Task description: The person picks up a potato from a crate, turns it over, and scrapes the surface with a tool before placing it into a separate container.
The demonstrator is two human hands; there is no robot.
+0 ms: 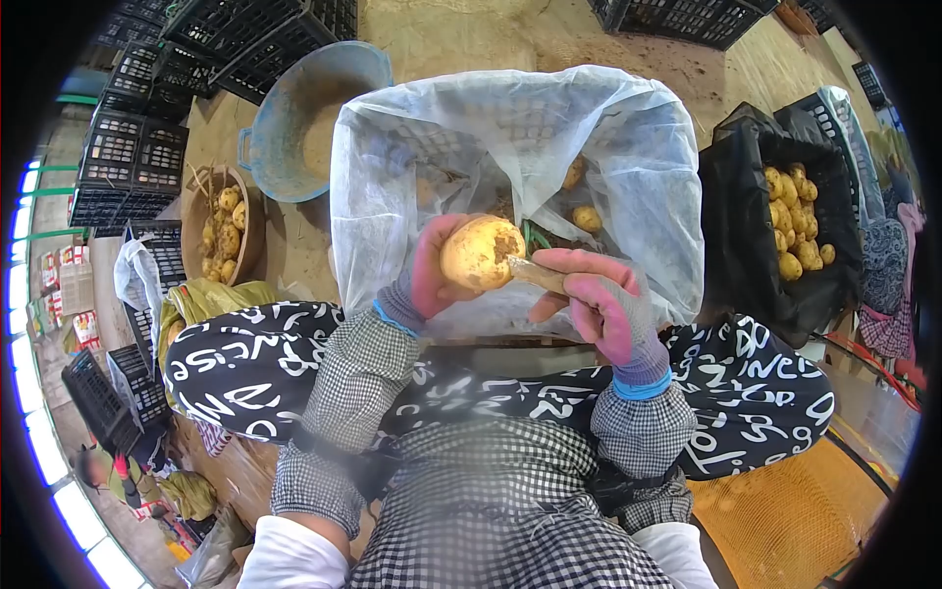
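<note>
My left hand (433, 270), in a pink and grey glove, grips a large yellow potato (478, 249) with brown soil patches. In my gloved right hand (610, 299) is a small, flat, brownish tool (536, 275), its tip against the potato's right side. I cannot make out exactly what kind of tool it is. Both hands are over the near side of a crate lined with a white sheet (368, 157). Inside that crate lie a potato (587, 218) and another potato (574, 174), partly covered by the sheet.
To the left stand a blue tub (368, 65) and a brown basket (257, 221) of potatoes. A black-lined crate (728, 187) with potatoes is at right. Black crates (123, 147) are stacked far left; an orange mesh sack (785, 510) lies lower right. Another person (123, 481) is at lower left.
</note>
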